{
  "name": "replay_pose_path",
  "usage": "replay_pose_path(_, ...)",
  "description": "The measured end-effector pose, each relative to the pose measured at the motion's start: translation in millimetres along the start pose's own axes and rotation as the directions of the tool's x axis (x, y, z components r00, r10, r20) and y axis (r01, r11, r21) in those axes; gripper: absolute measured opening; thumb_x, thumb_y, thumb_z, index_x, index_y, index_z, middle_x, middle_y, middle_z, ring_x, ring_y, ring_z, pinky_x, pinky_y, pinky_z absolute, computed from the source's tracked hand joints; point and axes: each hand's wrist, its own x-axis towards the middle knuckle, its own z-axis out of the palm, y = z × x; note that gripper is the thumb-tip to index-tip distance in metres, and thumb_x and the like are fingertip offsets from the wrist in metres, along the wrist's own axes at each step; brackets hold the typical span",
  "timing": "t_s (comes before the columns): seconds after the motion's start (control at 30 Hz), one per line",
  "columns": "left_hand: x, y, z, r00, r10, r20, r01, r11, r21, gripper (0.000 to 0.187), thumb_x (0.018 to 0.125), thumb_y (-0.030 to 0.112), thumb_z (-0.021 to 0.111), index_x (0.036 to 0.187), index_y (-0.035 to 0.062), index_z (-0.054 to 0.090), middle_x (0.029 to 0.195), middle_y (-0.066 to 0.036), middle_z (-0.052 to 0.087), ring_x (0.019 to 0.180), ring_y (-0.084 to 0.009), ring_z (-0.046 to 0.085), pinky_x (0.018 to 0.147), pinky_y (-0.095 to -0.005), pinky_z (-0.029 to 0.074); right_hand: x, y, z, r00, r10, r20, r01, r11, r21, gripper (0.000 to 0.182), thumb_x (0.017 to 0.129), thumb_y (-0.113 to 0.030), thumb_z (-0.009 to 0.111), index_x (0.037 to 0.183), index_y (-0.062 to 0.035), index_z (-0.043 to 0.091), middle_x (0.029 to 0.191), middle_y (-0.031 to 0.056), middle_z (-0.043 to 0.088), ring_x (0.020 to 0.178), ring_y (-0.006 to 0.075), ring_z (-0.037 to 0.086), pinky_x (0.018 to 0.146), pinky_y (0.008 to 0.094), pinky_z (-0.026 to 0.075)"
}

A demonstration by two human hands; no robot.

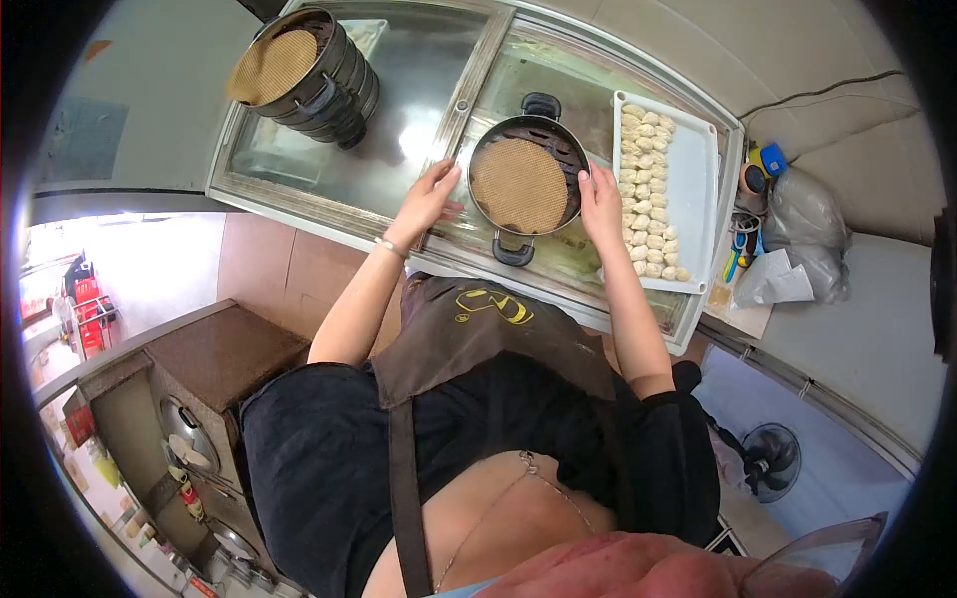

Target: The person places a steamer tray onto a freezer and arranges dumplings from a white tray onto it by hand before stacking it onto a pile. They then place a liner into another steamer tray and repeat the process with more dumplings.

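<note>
A round black two-handled pan [564, 151] sits on the glass-topped surface [568, 75], in front of the person and between the two hands. Being round, it has no long axis of its own, but its handles set a line: the far handle [541, 105] points away from the person and a little to the right, the near handle [513, 249] back toward the apron [483, 329] and slightly left. A tan, waffle-textured round mat [518, 184] lies flat inside, off to the left — a dark crescent of slotted base shows along the far and right side.

The left hand [431, 196] is just beside the pan's left rim, its fingers loosely apart and holding nothing. The right hand [600, 204] touches the right rim, thumb uppermost; how firmly it is clamped there I cannot tell.

To the right lies a white tray [693, 189], its long axis running from far to near, with dumplings [646, 189] packed in rows along its left half. Well apart on the left stands a stack of similar pans [361, 92] — a second mat [279, 68] leans out over its top rim
</note>
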Motion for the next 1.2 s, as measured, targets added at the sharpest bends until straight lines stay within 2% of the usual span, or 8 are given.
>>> replay_pose_path(0.13,34.2,0.4,8.4,0.986,0.125,0.11,-0.145,0.97,0.194,0.06,0.097,0.041,0.057,0.139,-0.0008,0.046,0.11,-0.014,0.066,0.063,-0.0178,0.068,0.056,-0.0253,0.054,8.4,-16.2,-8.5,0.999,0.012,0.035,-0.009,0.994,-0.106,0.044,0.097,-0.032,0.055,0.129,-0.0022,0.057,0.12,0.02,0.058,0.108,0.0378,0.06,0.089,0.0436,0.049)
replay_pose_path(0.3,37.4,-0.8,11.0,0.995,0.084,0.044,-0.09,0.982,0.165,0.058,0.097,0.04,0.058,0.137,-0.0012,0.049,0.105,-0.014,0.068,0.058,-0.0177,0.067,0.052,-0.026,0.054,24.7,-36.0,-7.5,0.996,-0.075,0.055,0.091,0.908,-0.408,0.058,0.081,-0.041,0.072,0.125,-0.0049,0.059,0.121,0.0139,0.059,0.103,0.0334,0.063,0.082,0.042,0.052)
replay_pose_path(0.43,40.1,-4.6,10.0,0.996,0.073,0.045,-0.079,0.987,0.14,0.058,0.096,0.04,0.058,0.136,-0.0011,0.05,0.106,-0.014,0.067,0.059,-0.0174,0.068,0.052,-0.0256,0.054,36.8,-49.2,-7.6,0.993,0.019,0.121,0.047,0.854,-0.518,0.048,0.075,-0.033,0.076,0.109,-0.0016,0.062,0.104,0.0156,0.065,0.093,0.0338,0.066,0.075,0.0446,0.054)
replay_pose_path(0.67,40.9,-6.6,10.6,0.997,0.057,0.051,-0.062,0.993,0.098,0.061,0.096,0.04,0.059,0.138,-0.002,0.046,0.107,-0.014,0.067,0.058,-0.0148,0.066,0.048,-0.024,0.052,48.1,-38.6,-3.7,0.997,-0.072,0.028,0.076,0.848,-0.524,0.034,0.077,-0.036,0.074,0.087,-0.0047,0.065,0.084,0.0147,0.068,0.079,0.0341,0.067,0.067,0.0458,0.053)
replay_pose_path(0.9,33.5,4.1,14.6,0.999,0.01,0.037,-0.014,0.992,0.126,0.058,0.097,0.041,0.058,0.137,0.0006,0.047,0.11,-0.009,0.064,0.058,-0.0108,0.06,0.054,-0.0245,0.053,46.2,-33.5,-1.8,0.991,-0.131,0.014,0.12,0.859,-0.498,0.043,0.075,-0.045,0.075,0.087,-0.0053,0.065,0.087,0.0128,0.068,0.081,0.0316,0.068,0.068,0.0451,0.053)
replay_pose_path(1.1,37.6,2.5,9.4,0.997,-0.034,0.067,0.023,0.987,0.16,0.068,0.095,0.044,0.061,0.145,0.0033,0.04,0.113,-0.012,0.063,0.064,-0.0155,0.066,0.056,-0.0255,0.053,49.6,-37.5,-0.4,0.999,0.029,0.022,-0.012,0.837,-0.547,0.04,0.084,-0.043,0.069,0.093,-0.0046,0.064,0.089,0.0128,0.068,0.083,0.0299,0.068,0.07,0.0418,0.053)
replay_pose_path(1.17,37.3,-4.4,5.5,0.997,0.002,0.082,-0.015,0.987,0.159,0.068,0.097,0.042,0.059,0.149,0.0056,0.034,0.121,-0.013,0.06,0.071,-0.0163,0.068,0.059,-0.0265,0.054,38.1,-17.8,-4.2,0.968,-0.088,-0.235,0.092,0.996,0.007,0.038,0.088,-0.039,0.067,0.102,-0.0036,0.066,0.093,0.0131,0.069,0.084,0.0263,0.068,0.076,0.0379,0.053)
replay_pose_path(1.2,30.3,-2.9,4.2,0.994,0.027,0.108,-0.042,0.989,0.142,0.065,0.099,0.042,0.054,0.15,0.0073,0.033,0.128,-0.013,0.056,0.077,-0.0156,0.068,0.065,-0.0271,0.054,31.0,-7.5,-15.6,0.983,0.04,-0.181,-0.02,0.994,0.111,0.038,0.091,-0.033,0.065,0.114,-0.0029,0.063,0.104,0.0136,0.068,0.095,0.0242,0.066,0.086,0.036,0.05)
